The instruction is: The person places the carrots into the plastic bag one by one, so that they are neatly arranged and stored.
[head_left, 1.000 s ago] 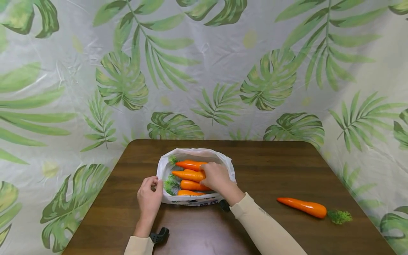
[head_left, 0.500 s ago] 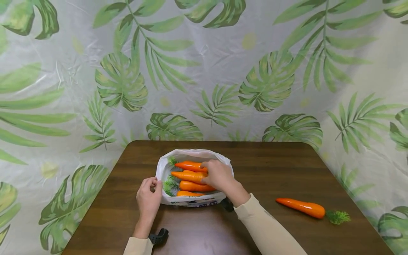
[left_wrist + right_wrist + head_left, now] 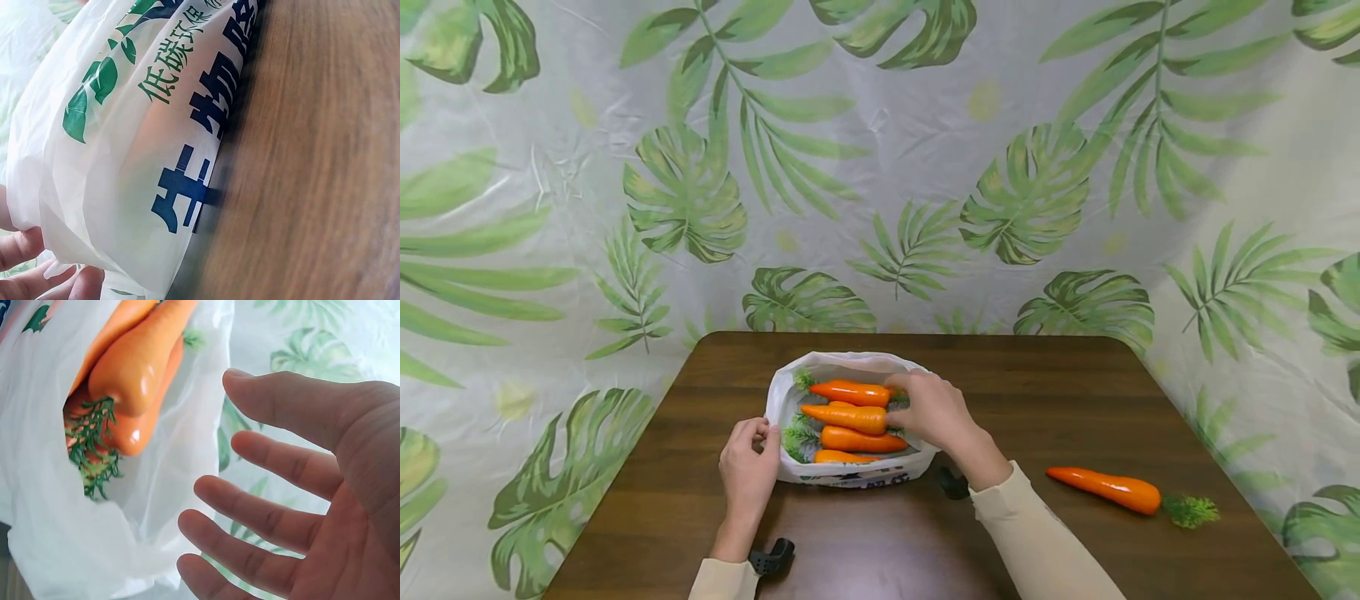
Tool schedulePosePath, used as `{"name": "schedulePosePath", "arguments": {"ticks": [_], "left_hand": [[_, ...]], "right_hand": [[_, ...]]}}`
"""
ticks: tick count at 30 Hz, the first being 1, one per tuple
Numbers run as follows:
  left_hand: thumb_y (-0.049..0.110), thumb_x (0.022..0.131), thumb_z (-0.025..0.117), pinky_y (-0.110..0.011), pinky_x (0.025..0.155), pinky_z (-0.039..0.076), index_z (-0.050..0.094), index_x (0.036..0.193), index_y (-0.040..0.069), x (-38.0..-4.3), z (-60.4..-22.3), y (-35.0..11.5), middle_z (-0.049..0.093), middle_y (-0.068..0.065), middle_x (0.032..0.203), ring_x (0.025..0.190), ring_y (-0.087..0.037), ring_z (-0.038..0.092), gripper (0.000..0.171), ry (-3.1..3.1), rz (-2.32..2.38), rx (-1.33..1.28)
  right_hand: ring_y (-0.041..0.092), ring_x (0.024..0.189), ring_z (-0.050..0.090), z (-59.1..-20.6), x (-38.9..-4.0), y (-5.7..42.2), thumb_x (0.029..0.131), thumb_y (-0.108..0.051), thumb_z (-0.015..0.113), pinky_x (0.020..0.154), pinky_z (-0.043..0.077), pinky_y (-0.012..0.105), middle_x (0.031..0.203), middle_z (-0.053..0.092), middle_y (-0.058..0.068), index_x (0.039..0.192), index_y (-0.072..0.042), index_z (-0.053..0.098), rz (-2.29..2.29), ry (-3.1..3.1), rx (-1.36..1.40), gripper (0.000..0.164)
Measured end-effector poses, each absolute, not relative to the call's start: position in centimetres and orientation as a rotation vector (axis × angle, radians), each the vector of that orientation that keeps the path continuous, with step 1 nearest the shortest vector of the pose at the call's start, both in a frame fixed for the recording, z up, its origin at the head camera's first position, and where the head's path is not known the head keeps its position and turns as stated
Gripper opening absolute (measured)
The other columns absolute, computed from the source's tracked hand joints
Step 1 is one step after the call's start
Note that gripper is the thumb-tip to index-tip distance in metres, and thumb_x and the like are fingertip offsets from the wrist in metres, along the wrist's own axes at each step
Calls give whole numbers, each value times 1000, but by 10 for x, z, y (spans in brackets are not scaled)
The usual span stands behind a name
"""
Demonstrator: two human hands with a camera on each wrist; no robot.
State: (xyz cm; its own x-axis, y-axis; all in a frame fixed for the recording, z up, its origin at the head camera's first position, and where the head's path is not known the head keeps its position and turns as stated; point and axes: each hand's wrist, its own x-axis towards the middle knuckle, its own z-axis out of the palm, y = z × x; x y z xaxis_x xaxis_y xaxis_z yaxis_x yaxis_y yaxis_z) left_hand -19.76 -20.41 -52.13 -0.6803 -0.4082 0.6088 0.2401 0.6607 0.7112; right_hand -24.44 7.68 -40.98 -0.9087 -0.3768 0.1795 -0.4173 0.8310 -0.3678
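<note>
A white plastic bag [image 3: 793, 472] with printed lettering lies on its base, mouth open, and several orange carrots [image 3: 853, 418] with green tops lie side by side inside. My left hand [image 3: 748, 471] pinches the bag's left rim between thumb and fingers; in the left wrist view its fingertips [image 3: 20, 247] meet the thin plastic. Over the bag's right end, my right hand [image 3: 938, 414] is spread with nothing in it. Its fingers [image 3: 250, 503] stand apart from the carrots in the right wrist view, where the carrots' thick ends and leafy tops show.
One more carrot [image 3: 1108, 490] with a green top lies on the brown wooden table [image 3: 1000, 542], to the right of the bag. Behind the table hangs a leaf-patterned curtain [image 3: 917, 150].
My right hand has let go of a carrot in the bag, spread its fingers and drawn back to the right. The left hand keeps its place at the bag's rim.
</note>
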Motion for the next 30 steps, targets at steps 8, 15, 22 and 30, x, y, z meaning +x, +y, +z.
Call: {"name": "schedulePosePath", "arguments": {"ticks": [8,15,22,30], "left_hand": [[9,85,76,-43,73,47,63,72,11,-197,-522,-204,70,-6,99,82,-23,67,18,-2082,-1038,139],[10,86,75,-42,73,47,63,73,12,-197,-521,-204,70,-6,99,82,-23,67,18,-2089,-1040,137],[11,87,75,-43,73,47,62,73,12,-198,-522,-204,70,-5,100,83,-23,67,19,-2092,-1049,142],[11,87,75,-43,74,47,63,74,12,-197,-521,-204,70,-6,100,84,-24,67,18,-2089,-1052,140]], "right_hand": [[20,95,65,-407,-239,94,80,-39,85,64,51,38,113,67,-5,122,-31,71,681,-2900,587,46],[25,90,65,-409,-235,113,80,-36,85,59,49,39,112,68,4,123,-29,71,687,-2888,504,46],[24,86,62,-415,-231,135,81,-34,84,60,47,39,112,67,4,127,-25,69,715,-2885,440,49],[28,96,64,-424,-223,165,80,-35,84,64,49,44,117,67,2,126,-28,69,722,-2865,361,49]]}}
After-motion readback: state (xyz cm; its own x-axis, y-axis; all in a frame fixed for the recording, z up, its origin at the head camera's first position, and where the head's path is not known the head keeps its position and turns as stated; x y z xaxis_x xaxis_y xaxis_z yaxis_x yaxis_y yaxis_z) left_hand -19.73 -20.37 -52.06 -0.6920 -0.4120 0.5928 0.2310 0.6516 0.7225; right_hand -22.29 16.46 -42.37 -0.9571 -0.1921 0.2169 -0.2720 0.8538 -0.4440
